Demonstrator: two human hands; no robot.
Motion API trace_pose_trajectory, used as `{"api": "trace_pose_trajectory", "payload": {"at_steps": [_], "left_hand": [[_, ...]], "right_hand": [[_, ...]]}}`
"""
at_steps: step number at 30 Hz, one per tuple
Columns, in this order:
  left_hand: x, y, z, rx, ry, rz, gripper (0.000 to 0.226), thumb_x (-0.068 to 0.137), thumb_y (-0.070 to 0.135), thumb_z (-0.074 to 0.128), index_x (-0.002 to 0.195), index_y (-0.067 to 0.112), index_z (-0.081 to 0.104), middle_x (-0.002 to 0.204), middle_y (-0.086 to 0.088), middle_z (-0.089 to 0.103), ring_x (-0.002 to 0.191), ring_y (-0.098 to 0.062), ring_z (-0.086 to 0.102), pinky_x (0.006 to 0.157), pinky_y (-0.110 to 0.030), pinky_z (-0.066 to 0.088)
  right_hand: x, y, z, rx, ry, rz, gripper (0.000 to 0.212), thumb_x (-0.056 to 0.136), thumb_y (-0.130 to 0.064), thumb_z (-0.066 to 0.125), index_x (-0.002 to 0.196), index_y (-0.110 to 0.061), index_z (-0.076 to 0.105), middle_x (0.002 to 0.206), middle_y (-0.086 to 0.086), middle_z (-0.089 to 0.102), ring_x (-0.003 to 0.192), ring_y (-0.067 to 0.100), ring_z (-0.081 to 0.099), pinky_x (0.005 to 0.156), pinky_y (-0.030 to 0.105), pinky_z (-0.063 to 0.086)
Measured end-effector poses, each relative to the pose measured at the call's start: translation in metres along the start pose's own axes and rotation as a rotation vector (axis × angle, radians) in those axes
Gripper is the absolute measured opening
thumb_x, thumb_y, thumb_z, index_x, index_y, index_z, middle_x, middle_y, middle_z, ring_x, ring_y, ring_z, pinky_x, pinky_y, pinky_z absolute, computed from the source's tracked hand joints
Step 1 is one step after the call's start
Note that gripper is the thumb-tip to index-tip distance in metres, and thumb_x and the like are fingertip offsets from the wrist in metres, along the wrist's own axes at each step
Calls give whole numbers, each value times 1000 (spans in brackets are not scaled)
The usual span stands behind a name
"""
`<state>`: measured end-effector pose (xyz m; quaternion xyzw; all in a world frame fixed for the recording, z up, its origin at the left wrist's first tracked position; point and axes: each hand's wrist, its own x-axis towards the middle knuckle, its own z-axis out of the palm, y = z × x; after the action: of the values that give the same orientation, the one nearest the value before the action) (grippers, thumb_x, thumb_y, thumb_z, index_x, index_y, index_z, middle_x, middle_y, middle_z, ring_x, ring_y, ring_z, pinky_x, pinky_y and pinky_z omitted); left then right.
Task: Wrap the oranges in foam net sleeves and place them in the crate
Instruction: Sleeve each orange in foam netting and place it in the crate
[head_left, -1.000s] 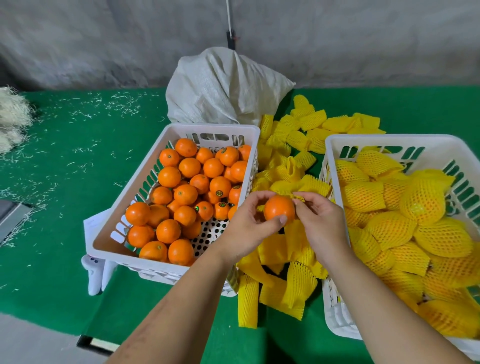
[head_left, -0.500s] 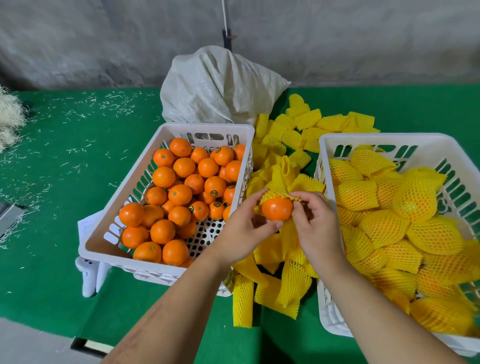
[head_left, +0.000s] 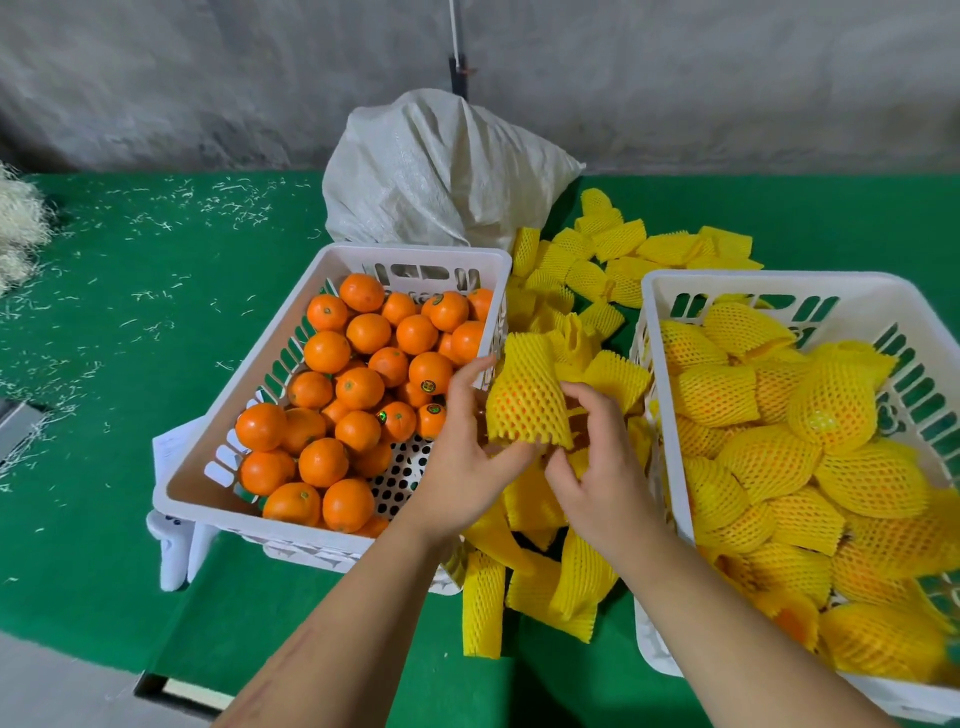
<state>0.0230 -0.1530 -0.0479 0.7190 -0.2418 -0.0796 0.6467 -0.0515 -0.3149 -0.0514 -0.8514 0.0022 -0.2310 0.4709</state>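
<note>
Both hands — left hand (head_left: 460, 457), right hand (head_left: 597, 478) — grip the sleeved orange (head_left: 524, 402).

Sleeve pile (head_left: 566, 280) between crates: left (head_left: 332, 260) (oranges (head_left: 358, 387)), right (head_left: 779, 283).

Orange (head_left: 511, 402) sheathed in yellow net sleeve (head_left: 527, 400), between crates.

1. At frame centre, the left hand (head_left: 462, 457) and right hand (head_left: 597, 478) both hold a yellow foam net sleeve (head_left: 527, 402) with an orange showing through its mesh.
2. Centre left, a white slotted plastic crate (head_left: 332, 260) holds bare oranges (head_left: 358, 387).
3. At right, a second white crate (head_left: 769, 283) holds net-wrapped oranges (head_left: 831, 410).
4. Loose yellow sleeves (head_left: 587, 577) lie on the green bench (head_left: 130, 312) between the crates.
5. A pale woven sack (head_left: 431, 171) stands at upper centre.
</note>
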Motion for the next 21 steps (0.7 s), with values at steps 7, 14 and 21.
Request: {"api": "trace_pose_trajectory", "payload": {"at_steps": [7,14,21], "left_hand": [[-1,7,8,183,-14,0,71,88,38,85,146,28,44,131,14,62,119,-12,65,90,-36,60],[3,2,5,103,144,22,77,86,11,87,145,18,39,119,23,64,104,-6,68,79,-21,57],[-1,-3,12,350,-13,53,58,100,28,71,151,36,44,136,22,56,128,3,53,96,-8,42]], "right_hand": [[5,4,-6,-58,208,-49,40,91,-6,51,129,-8,62,121,2,55,115,4,50,89,2,40],[4,-7,-6,309,-11,147,29,88,-36,54,115,-30,63,109,-11,64,102,7,62,82,17,50],[8,-9,4,440,-354,511,70,58,-80,76,115,-81,35,122,-39,56,117,-9,57,83,10,51]]}}
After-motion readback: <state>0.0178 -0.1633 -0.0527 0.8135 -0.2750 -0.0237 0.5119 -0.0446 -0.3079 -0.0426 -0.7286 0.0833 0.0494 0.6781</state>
